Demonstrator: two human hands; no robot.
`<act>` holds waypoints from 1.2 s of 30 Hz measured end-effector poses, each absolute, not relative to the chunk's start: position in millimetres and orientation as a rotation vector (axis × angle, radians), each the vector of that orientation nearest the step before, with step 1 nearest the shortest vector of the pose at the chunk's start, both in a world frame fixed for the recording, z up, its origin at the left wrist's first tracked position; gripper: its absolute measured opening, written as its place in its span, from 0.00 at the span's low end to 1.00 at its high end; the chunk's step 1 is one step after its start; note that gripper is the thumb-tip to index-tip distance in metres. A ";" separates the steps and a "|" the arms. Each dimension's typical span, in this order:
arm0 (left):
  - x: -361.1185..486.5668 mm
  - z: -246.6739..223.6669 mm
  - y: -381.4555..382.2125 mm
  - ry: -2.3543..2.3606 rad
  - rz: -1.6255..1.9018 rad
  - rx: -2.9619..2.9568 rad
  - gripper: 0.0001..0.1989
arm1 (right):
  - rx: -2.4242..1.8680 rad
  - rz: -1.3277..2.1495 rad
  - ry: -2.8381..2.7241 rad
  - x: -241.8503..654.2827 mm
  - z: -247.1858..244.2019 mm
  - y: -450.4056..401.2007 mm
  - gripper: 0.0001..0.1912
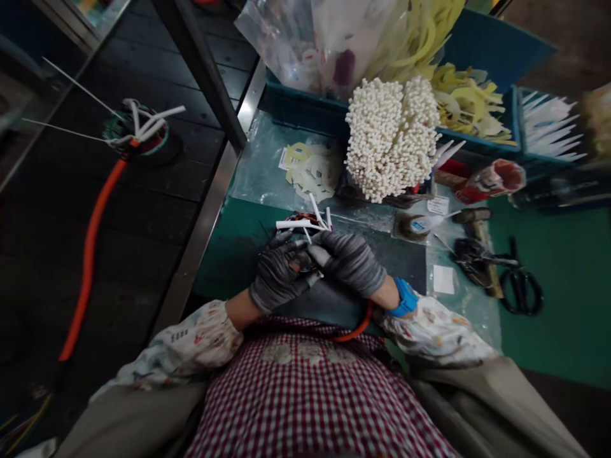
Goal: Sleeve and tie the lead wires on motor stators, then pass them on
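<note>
A motor stator with copper windings (298, 217) sits in front of me on the bench, largely covered by my hands. White insulating sleeves (293, 224) stick out of its top in several directions. My left hand (279, 270), in a grey work glove, is curled around the stator's near left side. From the right, my right hand (352, 259), gloved the same way, has thumb and fingers closed at the base of a thin white sleeve (308, 236). An orange cable sleeve (358, 327) curves out below my right wrist.
A second stator (136, 130) with a long orange sleeve (90, 254) stands on the dark slatted surface at left. Behind my hands lie a bundle of white tubes (391, 137) and yellow insulation pieces (470, 105). Scissors (521, 289), a hammer (482, 245) and a glue bottle (422, 224) lie right.
</note>
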State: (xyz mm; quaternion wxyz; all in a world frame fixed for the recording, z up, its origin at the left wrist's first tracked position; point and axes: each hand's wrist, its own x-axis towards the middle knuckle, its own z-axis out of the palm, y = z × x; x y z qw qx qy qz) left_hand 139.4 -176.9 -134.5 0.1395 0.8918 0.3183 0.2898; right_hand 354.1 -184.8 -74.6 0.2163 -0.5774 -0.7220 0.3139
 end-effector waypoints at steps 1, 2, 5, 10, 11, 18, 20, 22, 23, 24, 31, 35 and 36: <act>140.3 -133.9 -176.9 0.916 0.851 2.581 0.12 | -1.509 0.946 -1.854 356.1 -75.7 -185.7 0.16; 141.3 -132.8 -176.7 0.906 0.880 2.587 0.13 | -1.418 1.035 -1.724 358.6 -77.1 -187.2 0.16; 144.0 -128.6 -175.5 0.899 0.921 2.602 0.21 | -1.192 1.286 -1.564 367.5 -80.6 -191.9 0.13; 142.3 -129.1 -173.1 0.892 0.843 2.614 0.12 | -1.201 1.272 -1.595 377.1 -86.8 -194.0 0.08; 141.9 -129.7 -172.8 0.880 0.868 2.618 0.10 | -1.223 1.255 -1.590 377.9 -87.7 -193.7 0.08; 143.5 -128.9 -173.2 0.918 0.923 2.628 0.09 | -1.144 1.215 -1.650 380.7 -95.5 -195.9 0.08; 142.8 -129.3 -172.9 0.914 0.849 2.612 0.11 | -1.051 1.159 -1.760 381.6 -104.5 -200.6 0.08; 141.9 -129.7 -172.3 0.893 0.773 2.598 0.12 | -1.018 1.149 -1.850 382.0 -115.0 -207.2 0.10; 141.7 -129.6 -171.9 0.880 0.744 2.599 0.12 | -1.055 1.169 -1.849 382.2 -119.4 -210.7 0.11; 141.7 -129.1 -171.5 0.870 0.737 2.604 0.13 | -1.120 1.190 -1.810 382.4 -122.3 -214.1 0.13; 144.6 -125.2 -171.4 0.843 0.915 2.602 0.13 | -1.078 1.346 -1.908 381.3 -99.9 -218.2 0.12; 144.3 -128.9 -170.2 0.837 0.907 2.618 0.15 | -1.172 1.124 -1.918 359.9 -98.8 -192.1 0.13; 143.8 -129.9 -169.2 0.831 0.917 2.634 0.14 | -1.198 1.001 -1.910 354.2 -101.2 -183.9 0.12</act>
